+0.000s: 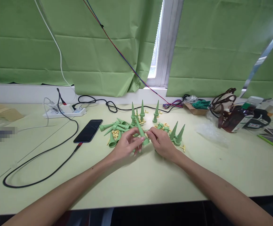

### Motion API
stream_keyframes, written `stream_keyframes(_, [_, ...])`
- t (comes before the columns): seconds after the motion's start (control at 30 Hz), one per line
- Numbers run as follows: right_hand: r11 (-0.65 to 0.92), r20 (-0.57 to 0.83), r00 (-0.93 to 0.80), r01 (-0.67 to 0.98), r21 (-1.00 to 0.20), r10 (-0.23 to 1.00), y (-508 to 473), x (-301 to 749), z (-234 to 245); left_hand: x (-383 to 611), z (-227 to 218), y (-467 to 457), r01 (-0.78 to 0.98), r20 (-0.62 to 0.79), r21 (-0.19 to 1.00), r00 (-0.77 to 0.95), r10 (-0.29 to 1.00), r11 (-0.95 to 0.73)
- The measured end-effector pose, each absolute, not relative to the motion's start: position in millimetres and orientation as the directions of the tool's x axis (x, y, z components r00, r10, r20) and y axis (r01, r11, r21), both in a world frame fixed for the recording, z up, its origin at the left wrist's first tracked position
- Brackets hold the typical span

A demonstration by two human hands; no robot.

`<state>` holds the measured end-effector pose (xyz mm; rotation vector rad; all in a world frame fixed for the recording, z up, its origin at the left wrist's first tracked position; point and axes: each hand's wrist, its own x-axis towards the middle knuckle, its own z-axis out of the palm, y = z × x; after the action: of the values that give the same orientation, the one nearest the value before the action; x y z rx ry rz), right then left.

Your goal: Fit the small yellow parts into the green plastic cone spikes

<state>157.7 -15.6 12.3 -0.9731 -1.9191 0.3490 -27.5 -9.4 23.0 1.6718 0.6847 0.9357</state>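
Note:
My left hand (127,145) is closed around a green plastic cone spike (141,131), holding it tilted above the pale green table (136,175). Facing it, my right hand (162,142) pinches its fingertips together at the spike's wide lower end; what they hold there is too small to make out. Behind the hands lies a pile of green spikes (116,128) on their sides, with several standing upright (142,113) and more upright to the right (177,134). Small yellow plastic pieces (114,134) are scattered among them.
A black phone (88,130) on a black cable (44,157) lies to the left, near a white power strip (64,110). Bags, bottles and a cardboard tray (235,116) crowd the right back. Green curtains hang behind. A clear plastic bag (211,133) lies to the right.

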Motion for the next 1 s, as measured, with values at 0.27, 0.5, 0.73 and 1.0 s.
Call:
stream_keyframes(0.27, [0.64, 0.61, -0.263, 0.533, -0.554, 0.748, -14, 158, 12, -26, 20, -9, 0.023, 0.254, 0.952, 0.495, 0.831, -0.304])
stream_keyframes(0.5, [0.591, 0.535, -0.302, 0.611, -0.527, 0.789, -11, 160, 9, -23, 19, -12, 0.157, 0.24, 0.928, 0.444, 0.863, -0.339])
stream_keyframes(0.73, [0.576, 0.521, -0.296, 0.619, -0.534, 0.801, -13, 158, 9, -26, 13, -14, 0.339, 0.394, 0.763, 0.431, 0.812, -0.55])
stream_keyframes(1.0, [0.597, 0.543, -0.28, 0.541, -0.592, 0.792, -13, 157, 8, -28, 7, -12, 0.357, 0.571, 0.583, 0.458, 0.681, -0.73])
